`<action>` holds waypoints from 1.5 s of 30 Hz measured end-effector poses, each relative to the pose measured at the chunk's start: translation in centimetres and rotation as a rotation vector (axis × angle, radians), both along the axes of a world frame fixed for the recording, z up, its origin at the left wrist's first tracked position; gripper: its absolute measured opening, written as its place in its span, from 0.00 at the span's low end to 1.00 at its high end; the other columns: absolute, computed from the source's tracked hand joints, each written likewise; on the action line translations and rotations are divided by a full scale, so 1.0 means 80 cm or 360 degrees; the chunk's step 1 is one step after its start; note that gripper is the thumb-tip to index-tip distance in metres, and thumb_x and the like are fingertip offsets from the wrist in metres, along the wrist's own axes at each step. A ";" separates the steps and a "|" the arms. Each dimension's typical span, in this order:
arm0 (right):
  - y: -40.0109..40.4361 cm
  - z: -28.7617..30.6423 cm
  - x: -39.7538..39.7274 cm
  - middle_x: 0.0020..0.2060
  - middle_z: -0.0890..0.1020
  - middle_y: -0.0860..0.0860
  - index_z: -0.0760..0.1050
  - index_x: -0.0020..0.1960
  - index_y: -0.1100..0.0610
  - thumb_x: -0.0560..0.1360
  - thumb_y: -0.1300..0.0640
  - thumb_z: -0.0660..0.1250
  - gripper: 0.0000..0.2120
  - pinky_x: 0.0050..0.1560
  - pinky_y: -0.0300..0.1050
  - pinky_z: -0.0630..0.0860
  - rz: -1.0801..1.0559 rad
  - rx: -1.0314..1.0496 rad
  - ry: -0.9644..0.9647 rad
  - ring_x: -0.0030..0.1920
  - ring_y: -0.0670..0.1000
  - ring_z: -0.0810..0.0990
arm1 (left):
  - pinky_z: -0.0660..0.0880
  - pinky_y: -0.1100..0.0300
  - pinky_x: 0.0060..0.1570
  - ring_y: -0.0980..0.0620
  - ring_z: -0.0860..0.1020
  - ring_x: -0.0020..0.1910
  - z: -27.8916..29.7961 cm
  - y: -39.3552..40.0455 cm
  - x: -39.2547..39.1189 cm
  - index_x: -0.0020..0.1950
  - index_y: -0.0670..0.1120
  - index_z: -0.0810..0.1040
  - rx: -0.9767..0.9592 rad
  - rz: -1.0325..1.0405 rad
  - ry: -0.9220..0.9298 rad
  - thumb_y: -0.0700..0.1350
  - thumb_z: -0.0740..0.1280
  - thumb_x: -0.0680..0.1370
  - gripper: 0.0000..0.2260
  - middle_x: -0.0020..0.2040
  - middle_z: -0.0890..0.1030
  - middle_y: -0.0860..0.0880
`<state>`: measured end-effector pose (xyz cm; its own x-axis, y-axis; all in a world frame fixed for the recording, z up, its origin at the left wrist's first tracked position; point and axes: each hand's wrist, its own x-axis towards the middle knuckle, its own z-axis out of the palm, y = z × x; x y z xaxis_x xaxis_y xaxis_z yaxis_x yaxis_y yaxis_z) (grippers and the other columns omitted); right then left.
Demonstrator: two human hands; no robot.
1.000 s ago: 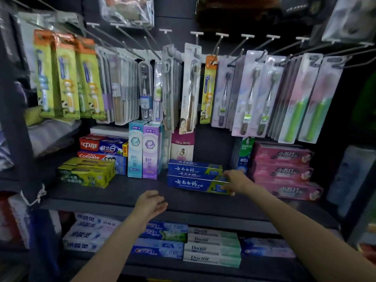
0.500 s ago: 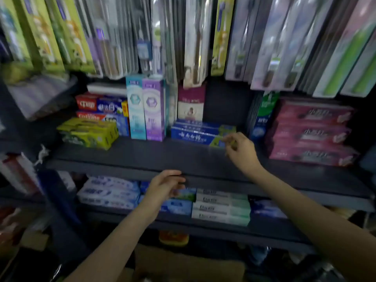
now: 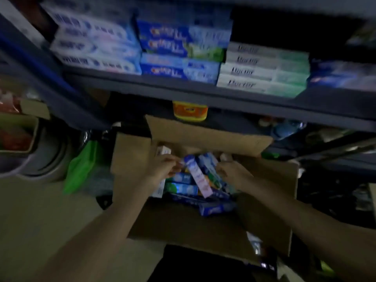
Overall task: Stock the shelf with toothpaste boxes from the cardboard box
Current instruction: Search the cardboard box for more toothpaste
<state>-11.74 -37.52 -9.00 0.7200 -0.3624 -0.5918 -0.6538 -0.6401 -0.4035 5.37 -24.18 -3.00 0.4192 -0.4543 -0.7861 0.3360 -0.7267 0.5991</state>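
An open cardboard box (image 3: pixel 130 157) sits on the floor below the shelf (image 3: pixel 203 95) and holds several toothpaste boxes lying in a loose pile. Both hands reach into it. My left hand (image 3: pixel 164 166) pinches the top end of a pale blue-and-pink toothpaste box (image 3: pixel 198 179) that stands tilted in the pile. My right hand (image 3: pixel 234 173) curls its fingers against a blue-green toothpaste box (image 3: pixel 210 166) right beside it. The frame is blurred, so the finger contact is not sharp. The shelf above carries stacked rows of toothpaste boxes (image 3: pixel 179 47).
A green bag (image 3: pixel 81 169) lies on the floor left of the carton, with a grey round container (image 3: pixel 40 159) further left. An orange-yellow pack (image 3: pixel 190 110) sits under the shelf behind the carton. Dark clutter fills the right side.
My view has dropped from the upper shelf to the carton on the floor. Both hands have left the shelf and gone down into the carton, onto toothpaste boxes.
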 end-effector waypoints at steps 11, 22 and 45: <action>-0.004 -0.252 -0.048 0.71 0.62 0.62 0.47 0.75 0.62 0.78 0.56 0.63 0.33 0.63 0.53 0.67 -0.0831 0.0065 0.0762 0.69 0.62 0.65 | 0.71 0.65 0.41 0.56 0.76 0.39 -0.183 0.021 -0.042 0.53 0.42 0.75 0.0343 -0.0435 0.0101 0.39 0.58 0.80 0.07 0.41 0.77 0.49; 0.001 -0.176 -0.019 0.55 0.75 0.56 0.63 0.68 0.56 0.74 0.53 0.69 0.26 0.46 0.43 0.74 -0.1299 0.0637 0.0353 0.49 0.53 0.76 | 0.72 0.55 0.54 0.47 0.76 0.56 -0.172 0.036 -0.030 0.66 0.44 0.68 0.0299 -0.1160 -0.0578 0.39 0.62 0.78 0.17 0.62 0.74 0.45; -0.041 0.456 0.018 0.41 0.83 0.55 0.76 0.48 0.59 0.76 0.58 0.65 0.04 0.42 0.37 0.78 -0.0928 0.0802 -0.1312 0.41 0.50 0.80 | 0.75 0.61 0.56 0.55 0.79 0.54 0.303 -0.012 0.056 0.58 0.49 0.76 -0.0673 -0.1341 -0.0481 0.43 0.73 0.71 0.17 0.56 0.81 0.51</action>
